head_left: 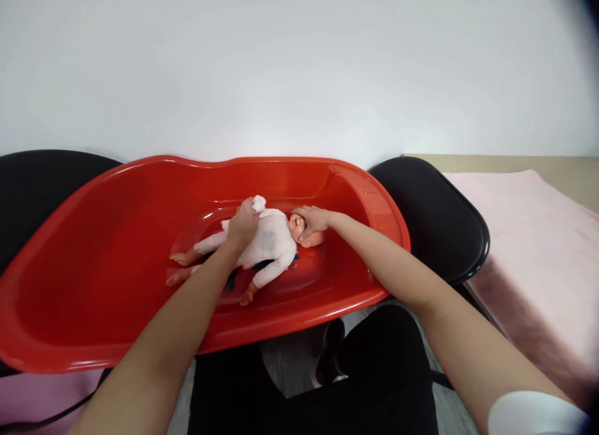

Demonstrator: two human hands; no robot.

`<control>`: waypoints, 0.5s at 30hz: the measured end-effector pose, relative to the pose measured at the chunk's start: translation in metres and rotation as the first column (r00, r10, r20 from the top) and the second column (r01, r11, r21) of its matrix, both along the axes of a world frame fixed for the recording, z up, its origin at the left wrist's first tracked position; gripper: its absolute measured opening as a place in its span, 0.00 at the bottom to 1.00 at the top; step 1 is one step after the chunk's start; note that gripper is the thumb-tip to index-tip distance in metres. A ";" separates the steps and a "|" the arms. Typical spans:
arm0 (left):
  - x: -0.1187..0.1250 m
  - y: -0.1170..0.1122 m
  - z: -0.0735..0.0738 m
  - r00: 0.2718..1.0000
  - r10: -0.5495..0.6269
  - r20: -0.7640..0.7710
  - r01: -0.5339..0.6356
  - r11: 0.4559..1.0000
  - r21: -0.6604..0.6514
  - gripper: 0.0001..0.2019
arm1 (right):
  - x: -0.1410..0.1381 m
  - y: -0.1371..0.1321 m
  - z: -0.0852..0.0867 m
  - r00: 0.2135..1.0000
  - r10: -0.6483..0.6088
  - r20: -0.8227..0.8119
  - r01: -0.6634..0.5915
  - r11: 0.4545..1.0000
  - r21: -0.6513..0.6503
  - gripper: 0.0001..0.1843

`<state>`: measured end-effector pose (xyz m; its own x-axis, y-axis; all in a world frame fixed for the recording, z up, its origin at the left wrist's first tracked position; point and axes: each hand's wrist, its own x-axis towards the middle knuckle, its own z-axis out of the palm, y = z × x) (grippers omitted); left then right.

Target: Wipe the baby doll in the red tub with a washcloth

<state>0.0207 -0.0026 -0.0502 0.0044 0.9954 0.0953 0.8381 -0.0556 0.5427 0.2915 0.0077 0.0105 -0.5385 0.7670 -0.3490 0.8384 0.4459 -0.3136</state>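
Note:
A baby doll (274, 241) in a white suit lies on its back inside a red plastic tub (107, 254), head to the right, bare feet to the left. My left hand (243, 226) is closed on a small white cloth (259, 203) and rests on the doll's chest and raised arm. My right hand (312, 221) lies over the doll's head (299, 226), fingers curved around it.
The tub rests across two black chairs, one at the left (42, 179) and one at the right (435, 216). A pink towel (533, 248) covers a table on the right. A white wall stands behind. My dark-clothed legs are below.

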 end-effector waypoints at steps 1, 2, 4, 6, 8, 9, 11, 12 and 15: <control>0.007 0.000 -0.001 0.996 -0.089 0.001 0.089 0.995 0.055 0.27 | 0.000 -0.001 0.001 1.000 0.000 0.001 0.000 1.000 0.001 0.52; 0.013 0.000 -0.003 0.980 -0.197 -0.021 0.198 0.975 0.099 0.29 | 0.000 -0.001 0.001 1.000 0.001 -0.002 -0.001 1.000 0.004 0.50; 0.019 0.001 -0.009 0.904 -0.416 -0.096 0.425 0.899 0.106 0.30 | 0.000 0.001 -0.001 1.000 0.017 -0.017 -0.017 1.000 0.012 0.50; 0.019 0.002 -0.015 0.830 -0.538 -0.147 0.549 0.834 0.051 0.29 | 0.001 0.003 -0.004 0.999 0.043 -0.028 -0.043 0.999 0.021 0.53; 0.015 0.003 -0.019 0.807 -0.565 -0.169 0.573 0.819 -0.003 0.28 | 0.001 0.004 -0.007 0.998 0.058 -0.024 -0.057 0.998 0.023 0.55; 0.012 0.004 -0.019 0.813 -0.556 -0.172 0.561 0.827 -0.025 0.28 | 0.001 0.004 -0.007 0.998 0.056 -0.017 -0.056 0.998 0.020 0.55; 0.006 0.006 -0.018 0.838 -0.522 -0.161 0.519 0.853 -0.062 0.28 | 0.000 0.003 -0.005 0.999 0.042 -0.003 -0.042 0.999 0.008 0.53; 0.003 0.007 -0.017 0.852 -0.502 -0.151 0.495 0.865 -0.081 0.28 | 0.000 0.002 -0.003 1.000 0.028 0.002 -0.028 1.000 0.004 0.53; -0.007 0.011 -0.015 0.900 -0.421 -0.113 0.409 0.905 -0.117 0.28 | -0.002 -0.002 0.004 1.000 -0.009 0.009 0.009 1.000 -0.005 0.51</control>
<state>0.0136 0.0086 -0.0655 0.4254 0.9047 -0.0233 0.8139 -0.3712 0.4470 0.2894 0.0057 0.0146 -0.5283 0.7700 -0.3578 0.8451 0.4363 -0.3088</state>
